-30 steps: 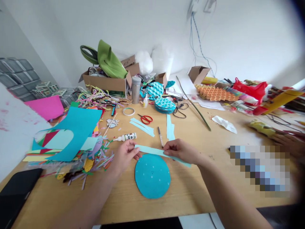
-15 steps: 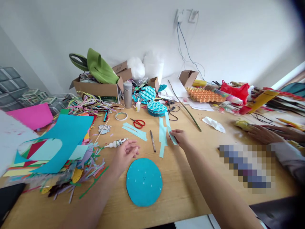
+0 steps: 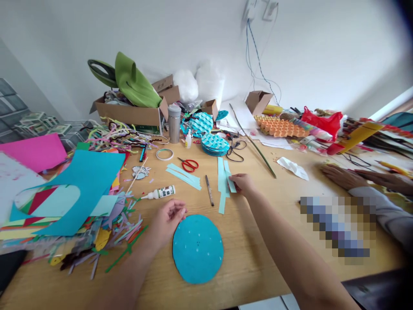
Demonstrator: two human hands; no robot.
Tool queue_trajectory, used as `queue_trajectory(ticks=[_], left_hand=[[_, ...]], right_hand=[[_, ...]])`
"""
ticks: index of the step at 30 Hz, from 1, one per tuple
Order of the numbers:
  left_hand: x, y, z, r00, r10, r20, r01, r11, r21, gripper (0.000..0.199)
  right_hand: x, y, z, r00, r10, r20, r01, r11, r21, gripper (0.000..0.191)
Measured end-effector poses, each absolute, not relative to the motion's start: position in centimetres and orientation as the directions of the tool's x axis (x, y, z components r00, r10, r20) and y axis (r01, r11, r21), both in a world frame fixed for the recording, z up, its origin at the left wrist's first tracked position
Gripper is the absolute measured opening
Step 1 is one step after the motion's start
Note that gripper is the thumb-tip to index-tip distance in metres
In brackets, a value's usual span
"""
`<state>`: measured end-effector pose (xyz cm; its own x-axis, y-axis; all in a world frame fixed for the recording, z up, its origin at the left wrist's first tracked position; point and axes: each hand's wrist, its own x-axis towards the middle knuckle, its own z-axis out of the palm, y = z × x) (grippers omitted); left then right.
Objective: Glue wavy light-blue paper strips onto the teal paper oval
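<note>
My right hand [image 3: 241, 184] pinches the lower end of a pale blue paper strip [image 3: 228, 174], beside other pale strips [image 3: 221, 189] on the table. My left hand [image 3: 174, 214] is at the upper left edge of a blue disc [image 3: 198, 249] dotted with small light marks; its fingers are curled, and whether they hold anything is hidden. Between the hands lies a pen [image 3: 209, 190]. A white glue bottle [image 3: 160, 192] rests on its side behind my left hand. Farther back are more pale strips [image 3: 183, 176] and red-handled scissors [image 3: 188, 165].
Coloured paper [image 3: 82, 185] and scraps cover the left side. Behind stand a cardboard box [image 3: 129, 118], a grey bottle [image 3: 174, 125] and textured blue discs [image 3: 214, 144]. At right, another person's hands [image 3: 343, 175] rest near a crumpled tissue [image 3: 293, 168].
The strip in my right hand has come down closer to the other strips. My left hand's fingers have curled in more, nearer the disc. The whole view has shifted slightly.
</note>
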<state>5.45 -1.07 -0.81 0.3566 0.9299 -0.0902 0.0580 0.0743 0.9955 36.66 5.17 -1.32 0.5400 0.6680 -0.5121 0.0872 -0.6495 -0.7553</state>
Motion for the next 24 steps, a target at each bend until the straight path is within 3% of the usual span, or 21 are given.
queue_trajectory(ticks=[11,18,22,24], left_hand=[[5.2,-1.1,-0.9,0.37,0.928,-0.038,0.051,0.021,0.998,0.033],[4.9,-0.9,-0.9,0.328,0.944,-0.033,0.07,0.011,0.998,0.03],[4.9,-0.9,-0.1,0.257,0.966,0.001,0.056,-0.016,0.998,0.032],[4.9,-1.1,0.5,0.286,0.957,-0.057,-0.06,0.077,0.995,0.043]], right_hand=[[35.1,6.4,-0.4,0.599,0.689,-0.407,0.284,-0.658,-0.697,0.028],[34.9,5.0,2.0,0.586,0.774,-0.239,0.312,-0.488,-0.815,0.021],[32.6,1.1,5.6,0.356,0.916,-0.186,0.271,-0.292,-0.917,0.024],[30.7,-1.3,7.3,-0.03,0.984,-0.175,0.246,-0.162,-0.956,0.029]])
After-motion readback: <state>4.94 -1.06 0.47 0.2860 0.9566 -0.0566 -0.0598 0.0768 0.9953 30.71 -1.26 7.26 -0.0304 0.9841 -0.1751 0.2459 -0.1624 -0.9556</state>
